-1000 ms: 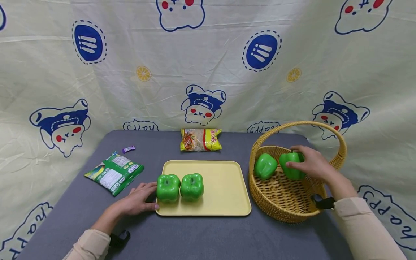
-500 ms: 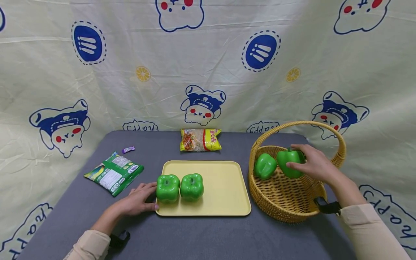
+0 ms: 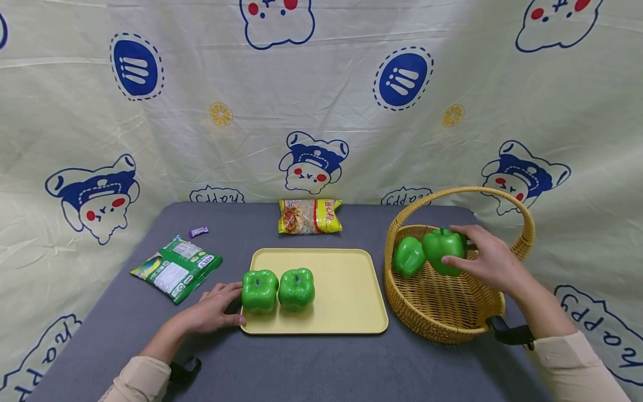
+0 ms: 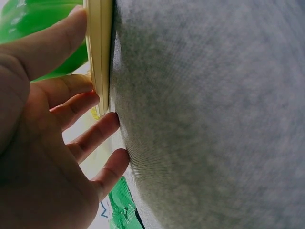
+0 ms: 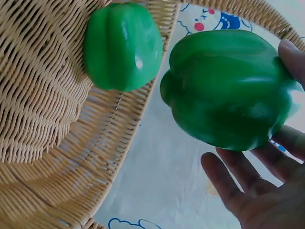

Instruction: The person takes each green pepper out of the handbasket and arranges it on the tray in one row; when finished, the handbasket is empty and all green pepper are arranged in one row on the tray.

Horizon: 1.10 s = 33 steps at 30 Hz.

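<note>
My right hand (image 3: pixel 489 257) grips a green bell pepper (image 3: pixel 443 251) between thumb and fingers, over the wicker basket (image 3: pixel 427 329). In the right wrist view this pepper (image 5: pixel 228 90) is above the basket's rim, its stem end hidden. A second green pepper (image 3: pixel 409 257) lies inside the basket at its left. My left hand (image 3: pixel 213 310) rests at the left edge of the yellow tray (image 3: pixel 346 290). The left wrist view has its thumb and fingertips (image 4: pixel 88 98) touching the tray's rim, the fingers spread. Two green peppers, one (image 3: pixel 259 291) beside the other (image 3: pixel 297 288), stand on the tray's left part.
A green snack bag (image 3: pixel 178 268) lies left of the tray, with a small purple wrapped sweet (image 3: pixel 198 231) behind it. Behind the tray sits a yellow and red food packet (image 3: pixel 310 216). The basket's tall handle (image 3: pixel 467 191) arches over it. A printed cloth (image 3: pixel 321 78) hangs behind the table.
My right hand has raised the pepper inside the basket and moved it slightly left, towards the other pepper there. My left hand and the tray have stayed where they were.
</note>
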Tool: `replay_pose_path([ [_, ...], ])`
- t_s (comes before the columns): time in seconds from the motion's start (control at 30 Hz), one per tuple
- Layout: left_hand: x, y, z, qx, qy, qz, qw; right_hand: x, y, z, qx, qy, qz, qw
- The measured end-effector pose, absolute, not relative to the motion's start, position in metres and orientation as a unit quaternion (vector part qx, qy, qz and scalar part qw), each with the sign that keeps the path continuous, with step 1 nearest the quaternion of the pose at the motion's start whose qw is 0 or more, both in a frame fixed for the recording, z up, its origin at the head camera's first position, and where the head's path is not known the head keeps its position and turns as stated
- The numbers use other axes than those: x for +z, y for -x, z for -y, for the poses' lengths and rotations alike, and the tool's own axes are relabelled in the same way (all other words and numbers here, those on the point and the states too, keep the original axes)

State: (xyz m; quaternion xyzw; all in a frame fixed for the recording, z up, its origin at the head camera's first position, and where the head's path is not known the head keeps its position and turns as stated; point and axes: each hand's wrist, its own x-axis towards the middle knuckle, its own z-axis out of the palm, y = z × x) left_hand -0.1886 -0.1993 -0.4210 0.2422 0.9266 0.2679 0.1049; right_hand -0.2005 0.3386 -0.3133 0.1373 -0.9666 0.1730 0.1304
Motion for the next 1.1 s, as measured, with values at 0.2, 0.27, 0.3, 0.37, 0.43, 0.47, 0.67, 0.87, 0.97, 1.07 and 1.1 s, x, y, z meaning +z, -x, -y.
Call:
replay_pose_path([
  [0.2, -0.421, 0.189, 0.199, 0.268, -0.242, -0.927, 0.102, -0.315, 0.190, -0.332, 0.181, -0.165, 0.955, 0.167],
  [0.27, -0.421, 0.188, 0.199, 0.268, -0.243, -0.927, 0.100, -0.315, 0.186, -0.330, 0.183, -0.173, 0.951, 0.181],
  [0.3, -0.421, 0.188, 0.199, 0.268, -0.243, -0.927, 0.100, -0.316, 0.185, -0.328, 0.185, -0.177, 0.948, 0.189],
  [0.37, -0.421, 0.188, 0.199, 0.268, -0.243, -0.927, 0.100, -0.316, 0.181, -0.325, 0.195, -0.183, 0.943, 0.199],
  [0.43, -0.421, 0.188, 0.199, 0.268, -0.243, -0.927, 0.099, -0.317, 0.178, -0.320, 0.204, -0.189, 0.938, 0.208],
  [0.47, -0.421, 0.188, 0.199, 0.267, -0.243, -0.927, 0.099, -0.317, 0.176, -0.318, 0.207, -0.192, 0.936, 0.210],
  [0.67, -0.422, 0.188, 0.199, 0.268, -0.241, -0.927, 0.102, -0.320, 0.169, -0.303, 0.217, -0.214, 0.929, 0.208],
  [0.87, -0.421, 0.188, 0.198, 0.270, -0.240, -0.927, 0.106, -0.322, 0.166, -0.289, 0.210, -0.249, 0.920, 0.217],
  [0.97, -0.420, 0.188, 0.198, 0.269, -0.240, -0.927, 0.106, -0.324, 0.166, -0.283, 0.222, -0.267, 0.912, 0.218],
  [1.07, -0.420, 0.188, 0.198, 0.272, -0.240, -0.926, 0.106, -0.326, 0.166, -0.276, 0.232, -0.281, 0.906, 0.216],
  [1.1, -0.419, 0.188, 0.198, 0.270, -0.243, -0.926, 0.104, -0.326, 0.166, -0.273, 0.232, -0.287, 0.904, 0.217],
])
